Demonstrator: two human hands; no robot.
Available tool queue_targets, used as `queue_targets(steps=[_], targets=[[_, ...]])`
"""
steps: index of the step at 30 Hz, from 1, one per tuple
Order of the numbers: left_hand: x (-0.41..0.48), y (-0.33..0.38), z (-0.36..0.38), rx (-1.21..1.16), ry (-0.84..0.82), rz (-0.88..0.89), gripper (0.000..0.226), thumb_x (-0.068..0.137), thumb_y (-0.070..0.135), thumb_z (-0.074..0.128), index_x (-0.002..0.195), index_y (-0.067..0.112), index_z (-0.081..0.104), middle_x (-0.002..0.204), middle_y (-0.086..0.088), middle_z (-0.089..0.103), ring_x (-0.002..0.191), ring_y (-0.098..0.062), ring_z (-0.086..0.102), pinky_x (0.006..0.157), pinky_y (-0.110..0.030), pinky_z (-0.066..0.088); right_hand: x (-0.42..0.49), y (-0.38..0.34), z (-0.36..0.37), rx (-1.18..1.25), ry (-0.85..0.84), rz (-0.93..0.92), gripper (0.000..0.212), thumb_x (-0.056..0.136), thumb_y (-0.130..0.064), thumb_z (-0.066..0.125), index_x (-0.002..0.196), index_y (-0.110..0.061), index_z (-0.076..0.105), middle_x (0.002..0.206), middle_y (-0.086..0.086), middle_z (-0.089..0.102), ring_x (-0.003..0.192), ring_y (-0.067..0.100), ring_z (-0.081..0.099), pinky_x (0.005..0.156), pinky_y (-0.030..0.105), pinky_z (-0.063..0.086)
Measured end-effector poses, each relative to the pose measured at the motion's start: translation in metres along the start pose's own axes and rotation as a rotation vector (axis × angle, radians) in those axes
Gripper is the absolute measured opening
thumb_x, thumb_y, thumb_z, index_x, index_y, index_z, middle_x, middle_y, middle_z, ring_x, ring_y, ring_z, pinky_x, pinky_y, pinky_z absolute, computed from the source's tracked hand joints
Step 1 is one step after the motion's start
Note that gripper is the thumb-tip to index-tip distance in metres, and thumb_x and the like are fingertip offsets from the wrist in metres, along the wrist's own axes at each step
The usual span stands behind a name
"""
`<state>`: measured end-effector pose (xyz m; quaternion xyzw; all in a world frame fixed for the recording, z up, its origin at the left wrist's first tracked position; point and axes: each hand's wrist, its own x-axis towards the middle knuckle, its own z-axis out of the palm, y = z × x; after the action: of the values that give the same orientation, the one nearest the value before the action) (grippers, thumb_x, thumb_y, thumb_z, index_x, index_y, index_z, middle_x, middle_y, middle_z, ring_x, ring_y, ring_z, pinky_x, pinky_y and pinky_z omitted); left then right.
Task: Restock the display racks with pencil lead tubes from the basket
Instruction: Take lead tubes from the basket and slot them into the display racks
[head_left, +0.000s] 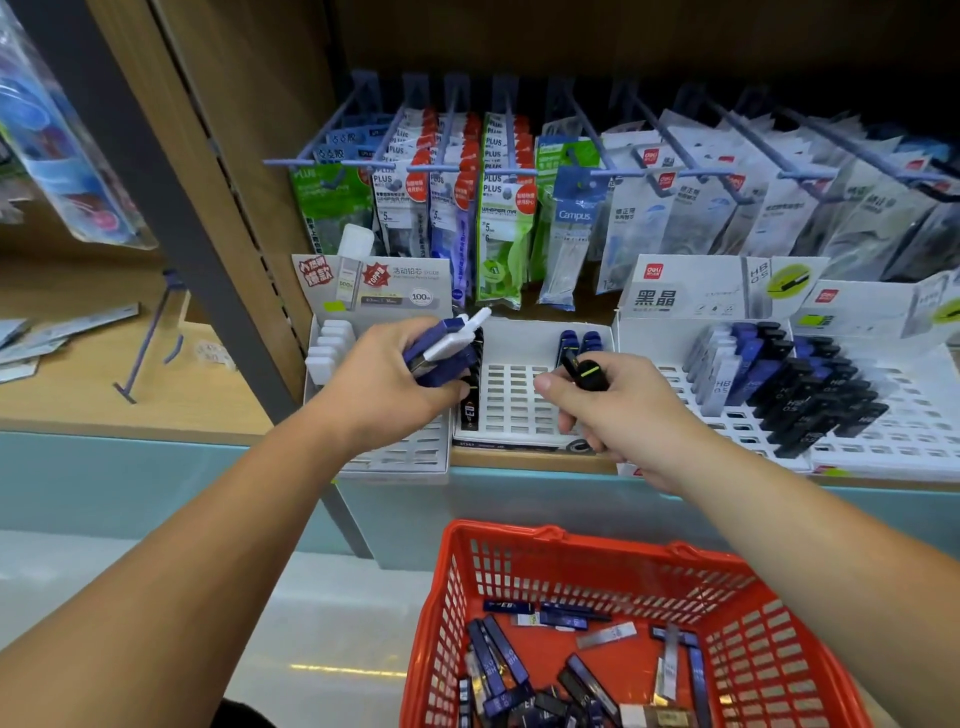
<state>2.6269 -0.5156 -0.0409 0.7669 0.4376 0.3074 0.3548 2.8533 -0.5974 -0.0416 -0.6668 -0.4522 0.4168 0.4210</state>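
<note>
Hands hang above the shelf (524, 460) edge, left hand (384, 382) curled round a bunch (447, 348) of blue and white tubes, right hand (623, 415) pinching one black tube (586, 373) over the middle rack (514, 405), its slots mostly bare, and the basket (519, 532) with loose tubes (498, 649) stands just below.

Middle rack (514, 402): white, grid of slot holes. Tube bundle (441, 351) over its left edge: navy with white caps. Single tube (586, 370) over its right side: black, lime-green stripe. Neighbour rack (683, 382) to its right: white, same grid. Stocked tubes (810, 389) there run clear-grey, navy, then black. Right header card (691, 291) behind that: white, black characters, red logo, lime disc. Left header card (395, 283), behind-left of middle rack: pale grey, red starburst. Basket (447, 597) below middle rack: orange-red lattice. Loose tubes (501, 649) inside: navy, black, few clear-grey. Hanging packs (501, 208) above: green, blue, red-white. Hooks (332, 162): lavender.
</note>
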Motion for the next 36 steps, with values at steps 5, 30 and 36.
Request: queue_targets(steps=[5, 30, 36], targets=[[0.001, -0.007, 0.005, 0.153, -0.032, 0.004, 0.029, 0.081, 0.014, 0.083, 0.078, 0.033, 0.061, 0.065, 0.019, 0.061, 0.06, -0.001, 0.052, 0.06, -0.021, 0.041, 0.004, 0.006, -0.008, -0.105, 0.053, -0.054, 0.012, 0.097, -0.03, 0.07, 0.099, -0.018, 0.072, 0.079, 0.014, 0.075, 0.041, -0.002, 0.05, 0.038, 0.01, 0.032], [-0.003, 0.059, 0.037, -0.314, 0.099, -0.159, 0.021, 0.084, 0.009, 0.083, 0.099, 0.004, 0.069, 0.078, -0.004, 0.074, 0.051, -0.009, 0.056, 0.045, -0.019, 0.045, -0.014, -0.011, -0.022, 0.094, -0.361, 0.049, 0.021, 0.101, -0.006, 0.06, 0.12, -0.012, 0.065, 0.093, 0.0, 0.079, 0.048, 0.009, 0.047, 0.035, 0.018, 0.02], [0.0, 0.051, 0.027, -0.379, 0.14, -0.252, 0.023, 0.083, 0.008, 0.084, 0.1, 0.002, 0.07, 0.071, -0.004, 0.07, 0.047, -0.015, 0.056, 0.044, -0.025, 0.044, -0.009, -0.011, -0.018, 0.079, -0.232, 0.039, 0.014, 0.099, -0.015, 0.066, 0.113, -0.012, 0.068, 0.096, 0.01, 0.079, 0.041, 0.012, 0.033, 0.038, 0.018, 0.021]])
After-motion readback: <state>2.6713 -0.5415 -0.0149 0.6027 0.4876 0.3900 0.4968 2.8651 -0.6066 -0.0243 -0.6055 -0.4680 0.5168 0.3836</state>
